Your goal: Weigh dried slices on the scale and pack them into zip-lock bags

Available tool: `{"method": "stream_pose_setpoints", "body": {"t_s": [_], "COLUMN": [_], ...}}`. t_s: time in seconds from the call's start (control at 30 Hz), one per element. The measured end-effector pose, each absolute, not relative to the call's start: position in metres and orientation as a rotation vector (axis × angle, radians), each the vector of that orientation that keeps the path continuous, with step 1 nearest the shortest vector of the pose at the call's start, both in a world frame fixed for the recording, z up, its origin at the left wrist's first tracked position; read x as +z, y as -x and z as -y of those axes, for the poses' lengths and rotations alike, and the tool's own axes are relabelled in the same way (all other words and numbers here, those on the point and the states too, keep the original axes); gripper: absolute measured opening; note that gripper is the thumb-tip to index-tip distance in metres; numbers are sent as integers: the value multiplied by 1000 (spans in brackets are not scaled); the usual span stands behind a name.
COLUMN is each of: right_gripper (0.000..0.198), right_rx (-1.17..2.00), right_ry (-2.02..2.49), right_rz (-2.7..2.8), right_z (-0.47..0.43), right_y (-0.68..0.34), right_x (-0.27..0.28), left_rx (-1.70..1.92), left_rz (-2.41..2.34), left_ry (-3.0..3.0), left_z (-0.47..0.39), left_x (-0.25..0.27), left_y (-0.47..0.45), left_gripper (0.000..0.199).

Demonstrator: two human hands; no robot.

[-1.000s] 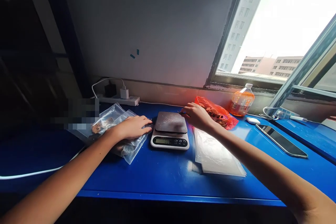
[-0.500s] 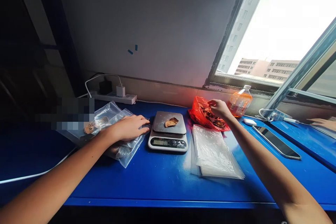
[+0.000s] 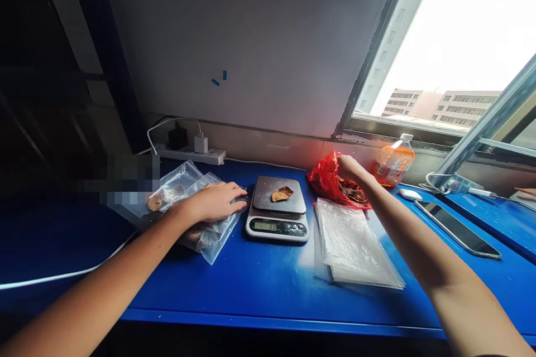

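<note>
At the far left a pixelated patch blocks our view beside the clear bags (image 3: pixel 178 175), at least two of which overlap; our left forearm hides part of them, so we cannot count exactly. Our left hand (image 3: pixel 215 201) lies palm down over them, fingers stretched and grasping nothing that we can see. Behind, one power strip (image 3: pixel 188 155) carries one white plug (image 3: pixel 201 144) and one black one (image 3: pixel 177 138). Next comes one scale (image 3: pixel 277 228), its digits hard for us to read, with one curled brown piece (image 3: pixel 282 194) on its plate. To its right is one red bag (image 3: pixel 324 178) of brown pieces, with a stack of flat clear bags (image 3: pixel 362 248) in front, too layered to count. Our right arm reaches forward, and the fingers of our right hand (image 3: pixel 347 167) are hidden at the red bag; we cannot tell whether they grip anything. Beyond are one bottle (image 3: pixel 393 163), one white case (image 3: pixel 409 194) and one phone (image 3: pixel 458 228).
</note>
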State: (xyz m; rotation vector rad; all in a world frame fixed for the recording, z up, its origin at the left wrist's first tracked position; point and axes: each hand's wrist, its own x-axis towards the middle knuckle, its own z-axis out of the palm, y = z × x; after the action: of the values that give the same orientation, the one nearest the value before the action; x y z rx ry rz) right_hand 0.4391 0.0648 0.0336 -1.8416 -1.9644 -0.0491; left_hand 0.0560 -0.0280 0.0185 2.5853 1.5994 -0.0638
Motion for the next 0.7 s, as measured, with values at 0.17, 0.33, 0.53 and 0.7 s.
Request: {"method": "stream_pose_setpoints", "body": {"t_s": [0.17, 0.33, 0.53, 0.7], "right_gripper": [30, 25, 18, 9], "right_rx": [117, 601, 324, 87], "right_ry": [1726, 1246, 1115, 1178], "right_rz": [1762, 1590, 2176, 2296], "right_z": [-23, 19, 22, 4], "right_y": [-452, -413, -333, -311], "right_x": [41, 50, 48, 31], "left_rx": [-58, -74, -84, -68], "left_rz": [-1590, -1607, -1587, -1578], "left_ry": [-2628, -2619, -2619, -2624], "left_z": [25, 26, 27, 25], "left_x": [15, 17, 18, 15], "left_y": [-55, -57, -57, -54], "left_gripper": [57, 57, 56, 55]}}
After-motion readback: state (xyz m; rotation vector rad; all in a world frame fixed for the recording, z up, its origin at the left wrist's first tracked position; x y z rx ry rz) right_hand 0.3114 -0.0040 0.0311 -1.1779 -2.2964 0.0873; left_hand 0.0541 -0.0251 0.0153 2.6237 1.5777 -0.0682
